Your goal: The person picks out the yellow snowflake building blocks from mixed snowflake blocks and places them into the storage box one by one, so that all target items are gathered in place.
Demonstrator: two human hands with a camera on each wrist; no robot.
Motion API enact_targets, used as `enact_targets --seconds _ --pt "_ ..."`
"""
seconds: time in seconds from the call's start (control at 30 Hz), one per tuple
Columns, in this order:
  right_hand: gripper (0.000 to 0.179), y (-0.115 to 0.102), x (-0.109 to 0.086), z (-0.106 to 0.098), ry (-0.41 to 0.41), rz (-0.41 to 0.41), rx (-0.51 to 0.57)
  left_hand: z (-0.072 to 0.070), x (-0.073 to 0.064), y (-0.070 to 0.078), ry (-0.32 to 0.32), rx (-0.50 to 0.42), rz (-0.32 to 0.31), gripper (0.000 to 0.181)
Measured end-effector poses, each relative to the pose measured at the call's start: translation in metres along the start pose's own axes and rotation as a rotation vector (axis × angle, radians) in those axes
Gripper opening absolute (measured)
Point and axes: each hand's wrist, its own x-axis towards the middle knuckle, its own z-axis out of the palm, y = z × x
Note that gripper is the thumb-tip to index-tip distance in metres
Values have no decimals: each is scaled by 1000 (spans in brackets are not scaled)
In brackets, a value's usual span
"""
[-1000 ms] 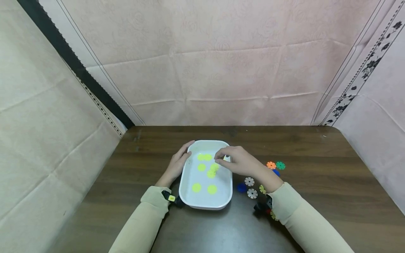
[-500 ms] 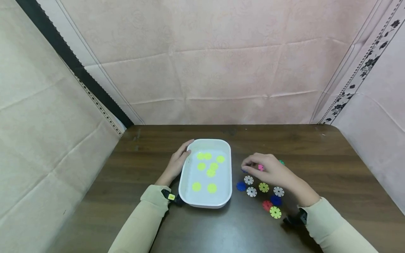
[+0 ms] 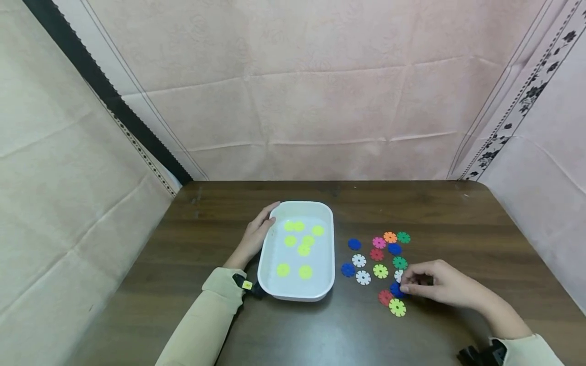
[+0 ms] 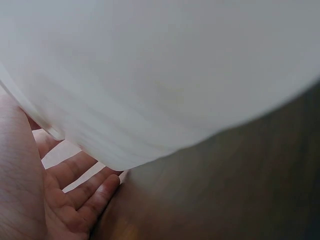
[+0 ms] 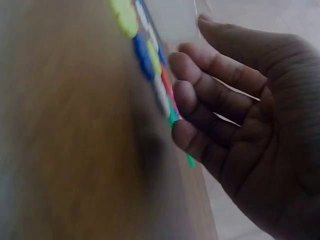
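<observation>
My left hand [image 3: 254, 238] grips the left rim of a white plastic tray [image 3: 270, 291], thumb over the edge. In the left wrist view its fingers [image 4: 75, 167] lie against the tray's outside wall. Several yellow-green discs [image 3: 305, 272] lie in the tray. To the right, my right hand [image 3: 437, 284] is at a blue notched disc [image 3: 396, 290], fingers loosely bent and covering part of it. The right wrist view shows a gap between thumb and fingers, nothing held. Beside that disc are a white [image 3: 398, 275], a red [image 3: 386, 297] and a yellow-green notched disc [image 3: 397, 307].
More notched discs in several colours lie flat between the tray and my right hand, among them an orange one [image 3: 390, 237], a pink one [image 3: 379, 242] and a green one [image 3: 400, 263]. A brown wooden table [image 3: 220, 218] meets a pale cloth backdrop [image 3: 320, 101] behind.
My right hand has moved from over the tray, across the discs, to their right side. One more yellow-green disc shows in the tray. The left hand has stayed on the rim.
</observation>
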Motion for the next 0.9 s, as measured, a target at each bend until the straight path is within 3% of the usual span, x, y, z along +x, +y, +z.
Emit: enact_targets --seconds 0.13,0.3,0.6,0.9 --pt "7 2 -11 1 -21 48 -10 -1 1 -1 -11 -1 -15 41" --pt "8 0 -11 5 -17 56 -67 -2 3 3 -28 -4 -43 44" --pt "30 -10 -6 22 -23 82 -153 0 -11 29 -47 -8 -50 46" --pt "24 -13 -2 22 -55 78 -177 -1 -6 27 -36 0 -40 45"
